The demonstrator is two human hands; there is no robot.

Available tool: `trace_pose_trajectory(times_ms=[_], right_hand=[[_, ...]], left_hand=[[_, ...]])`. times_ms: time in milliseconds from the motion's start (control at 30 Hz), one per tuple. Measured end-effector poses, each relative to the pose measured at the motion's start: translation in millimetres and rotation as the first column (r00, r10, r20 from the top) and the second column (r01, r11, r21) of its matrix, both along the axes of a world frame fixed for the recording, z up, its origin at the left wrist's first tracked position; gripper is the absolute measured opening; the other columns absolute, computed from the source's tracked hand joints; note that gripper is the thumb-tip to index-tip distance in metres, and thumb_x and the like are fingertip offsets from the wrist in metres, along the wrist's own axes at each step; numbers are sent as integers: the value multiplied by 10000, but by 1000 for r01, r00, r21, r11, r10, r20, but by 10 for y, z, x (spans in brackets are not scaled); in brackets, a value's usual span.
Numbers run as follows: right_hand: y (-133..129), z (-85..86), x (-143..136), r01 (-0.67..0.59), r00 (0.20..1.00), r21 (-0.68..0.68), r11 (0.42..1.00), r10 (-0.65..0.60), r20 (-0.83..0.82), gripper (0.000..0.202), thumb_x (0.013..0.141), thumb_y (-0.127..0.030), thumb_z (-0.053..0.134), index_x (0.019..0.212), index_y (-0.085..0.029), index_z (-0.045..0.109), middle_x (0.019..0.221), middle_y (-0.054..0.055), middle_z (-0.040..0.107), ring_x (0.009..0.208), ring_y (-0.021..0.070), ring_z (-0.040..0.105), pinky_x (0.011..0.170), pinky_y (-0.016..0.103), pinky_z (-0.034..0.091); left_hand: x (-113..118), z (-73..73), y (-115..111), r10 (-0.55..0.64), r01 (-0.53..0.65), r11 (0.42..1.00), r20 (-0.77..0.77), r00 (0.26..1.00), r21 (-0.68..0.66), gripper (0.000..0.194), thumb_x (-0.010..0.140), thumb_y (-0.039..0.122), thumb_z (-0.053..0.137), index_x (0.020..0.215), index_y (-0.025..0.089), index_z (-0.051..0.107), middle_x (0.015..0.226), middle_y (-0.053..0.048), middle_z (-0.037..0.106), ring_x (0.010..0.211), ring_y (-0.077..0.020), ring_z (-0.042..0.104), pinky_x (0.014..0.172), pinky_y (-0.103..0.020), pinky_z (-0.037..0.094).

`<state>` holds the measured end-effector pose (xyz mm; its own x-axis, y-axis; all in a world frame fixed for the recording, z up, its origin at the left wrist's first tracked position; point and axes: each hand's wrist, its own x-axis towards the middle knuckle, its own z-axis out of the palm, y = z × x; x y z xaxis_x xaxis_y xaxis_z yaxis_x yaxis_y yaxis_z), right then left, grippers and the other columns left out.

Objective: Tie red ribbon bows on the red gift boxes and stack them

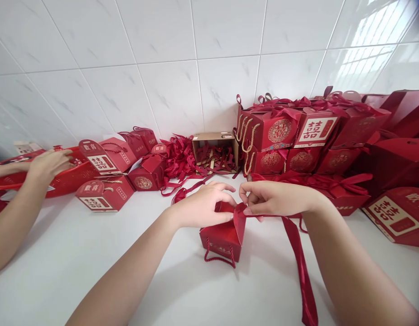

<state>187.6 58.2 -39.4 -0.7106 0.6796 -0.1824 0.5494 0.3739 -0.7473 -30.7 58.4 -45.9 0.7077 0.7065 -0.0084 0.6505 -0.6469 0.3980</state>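
Observation:
A small red box [221,237] with a red rope handle stands on the white table, its top flaps folded up. My left hand [207,203] is at the box's top from the left, thumb and fingers curved around the peak and pinching at the ribbon there. From the right, my right hand [270,199] pinches the red ribbon [299,258] close to the peak. The ribbon's long end runs right below my wrist and hangs down toward the table's front edge.
Stacked red boxes [280,129] stand at the back right. A cardboard box [216,136] of ribbon pieces and a ribbon pile [180,156] sit by the wall. At left, another person's hand [51,163] reaches over a red basket [63,181] beside more boxes.

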Motion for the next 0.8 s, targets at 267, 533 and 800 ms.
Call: trace_pose_trajectory(times_ms=[267,533,800], right_hand=[[-30,10,-45,94,986,153,984,-113,125,186,822,-336,567,946,-202,533,786,6,621,638,134,528,533,231,386],[-44,-2,-186,179,951,302,936,-86,-297,204,844,-353,567,879,-191,685,882,25,652,792,157,587,717,274,452],[-443,300,-49,551,611,194,812,-235,-756,139,875,-286,563,788,-225,651,820,16,646,816,171,616,783,320,472]], left_hand=[[29,-2,-35,-19,1,952,57,998,306,112,775,192,553,711,222,639,1110,-15,612,1068,-222,537,884,-366,433],[8,165,-150,3,-263,728,381,924,633,129,837,205,517,773,203,629,930,-33,621,883,-173,581,826,-334,431],[-285,264,-241,243,-238,970,-293,925,54,290,738,504,584,883,260,644,794,-21,662,654,-207,601,503,-274,387]])
